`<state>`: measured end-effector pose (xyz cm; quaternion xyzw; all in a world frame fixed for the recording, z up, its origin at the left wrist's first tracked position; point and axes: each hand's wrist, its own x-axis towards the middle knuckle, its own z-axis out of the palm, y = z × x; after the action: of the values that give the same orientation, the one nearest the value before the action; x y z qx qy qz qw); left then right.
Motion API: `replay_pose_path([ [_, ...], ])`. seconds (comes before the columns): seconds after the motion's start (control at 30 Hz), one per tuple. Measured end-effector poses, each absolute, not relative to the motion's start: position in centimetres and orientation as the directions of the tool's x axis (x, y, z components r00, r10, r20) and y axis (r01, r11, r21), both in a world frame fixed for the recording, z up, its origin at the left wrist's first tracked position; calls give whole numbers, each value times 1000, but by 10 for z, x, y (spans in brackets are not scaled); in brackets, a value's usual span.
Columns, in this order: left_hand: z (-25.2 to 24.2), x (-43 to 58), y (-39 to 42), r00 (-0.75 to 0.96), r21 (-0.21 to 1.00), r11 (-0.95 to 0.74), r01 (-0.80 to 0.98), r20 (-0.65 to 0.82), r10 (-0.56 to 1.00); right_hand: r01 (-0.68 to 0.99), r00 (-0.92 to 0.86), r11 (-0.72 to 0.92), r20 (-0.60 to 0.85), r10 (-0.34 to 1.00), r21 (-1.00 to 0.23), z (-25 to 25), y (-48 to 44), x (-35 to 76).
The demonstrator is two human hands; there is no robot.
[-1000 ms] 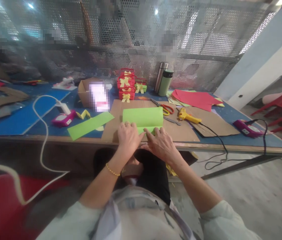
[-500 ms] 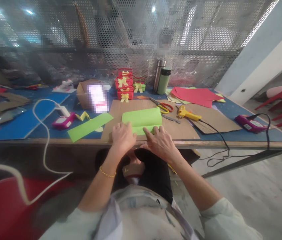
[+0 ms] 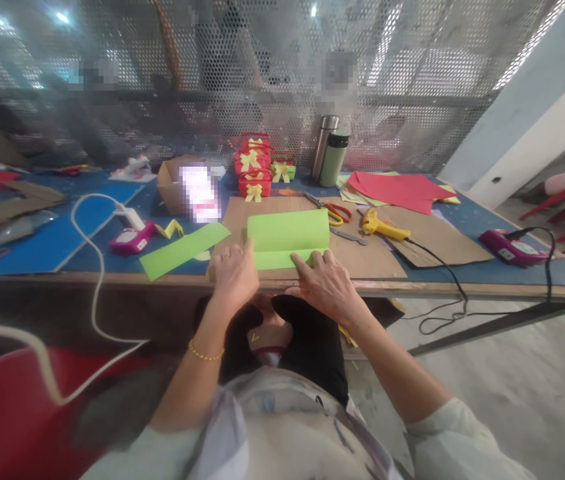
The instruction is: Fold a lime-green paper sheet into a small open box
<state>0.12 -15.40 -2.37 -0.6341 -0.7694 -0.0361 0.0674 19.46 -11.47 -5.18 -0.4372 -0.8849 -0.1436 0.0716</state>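
Observation:
A light green sheet of paper (image 3: 287, 230) lies on brown cardboard in front of me, with a crease across it and a narrow flap along its near edge. My right hand (image 3: 327, 280) rests on the flap's right end, fingers stretched and apart, index fingertip pressing the paper. At the sheet's left edge is my left hand (image 3: 235, 275), its fingers curled in and its thumb touching the paper's edge; nothing shows in it. To its left lies a loose green paper strip (image 3: 185, 251). Scissors (image 3: 337, 212) with yellow and red handles lie behind the sheet's right corner.
A yellow glue gun (image 3: 385, 227) with a black cord lies right of the sheet, beside a grey blade-like tool (image 3: 348, 237). Small red boxes with yellow bows (image 3: 253, 163), a lit phone (image 3: 199, 193) and two flasks (image 3: 333, 159) stand behind. Red paper (image 3: 395, 190) lies back right.
My left hand has slid left, from on top of the flap to the sheet's left edge, uncovering more of the flap. My right hand stays on the flap. The view has shifted slightly.

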Motion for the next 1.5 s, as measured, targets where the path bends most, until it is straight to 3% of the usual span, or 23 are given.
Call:
replay_pose_path([
  [0.37,-30,-17,-164,-198,8,201,979,217,956,795,-607,579,271,747,184,-59,-111,196],
  [0.47,-35,-13,-172,-214,28,216,976,326,921,792,-611,581,278,741,189,-60,-112,196],
  [0.53,-41,-4,-176,-164,37,165,986,450,878,788,-615,584,281,737,193,-59,-112,196],
  [0.6,-50,9,-176,11,0,-13,1000,507,862,786,-618,585,279,735,200,-59,-112,196],
  [0.67,-59,21,-173,174,-48,-173,984,486,857,785,-619,584,270,738,204,-59,-111,196],
  [0.77,-70,31,-166,254,-62,-250,966,400,881,784,-621,587,256,741,203,-58,-110,195],
  [1.0,-78,27,-164,176,-39,-174,984,374,911,795,-604,582,320,730,175,-59,-114,195],
  [1.27,-76,28,-165,176,-22,-181,983,383,907,687,-627,726,524,577,24,-82,-105,231],
  [1.5,-77,29,-165,171,-19,-178,984,385,907,715,-577,698,529,622,-42,-88,-106,244],
])
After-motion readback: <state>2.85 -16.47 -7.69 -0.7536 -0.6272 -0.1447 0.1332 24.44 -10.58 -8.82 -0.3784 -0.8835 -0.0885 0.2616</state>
